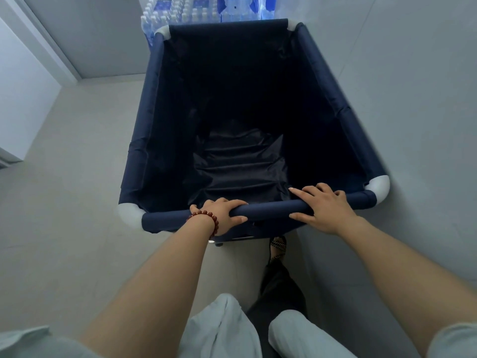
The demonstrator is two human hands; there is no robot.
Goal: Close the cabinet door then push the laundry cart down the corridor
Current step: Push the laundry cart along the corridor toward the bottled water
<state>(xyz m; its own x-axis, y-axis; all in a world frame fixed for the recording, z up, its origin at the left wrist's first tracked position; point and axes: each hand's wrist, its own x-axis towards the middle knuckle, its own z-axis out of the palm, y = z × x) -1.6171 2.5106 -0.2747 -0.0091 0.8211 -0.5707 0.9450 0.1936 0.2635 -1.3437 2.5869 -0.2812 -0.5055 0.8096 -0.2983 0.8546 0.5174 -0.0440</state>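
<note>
A: Left hand [223, 211] and right hand [324, 206] both wrapped around the cart [273, 206] rail?

B: Yes. Bottles [180, 14] stacked just beyond the cart; pushing straight could ram them.

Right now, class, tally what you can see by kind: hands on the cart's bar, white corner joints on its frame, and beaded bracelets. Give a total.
Hands on the bar: 2, the left hand and the right hand
White corner joints: 4, at
Beaded bracelets: 1, bracelet on the left wrist
Total: 7
</note>
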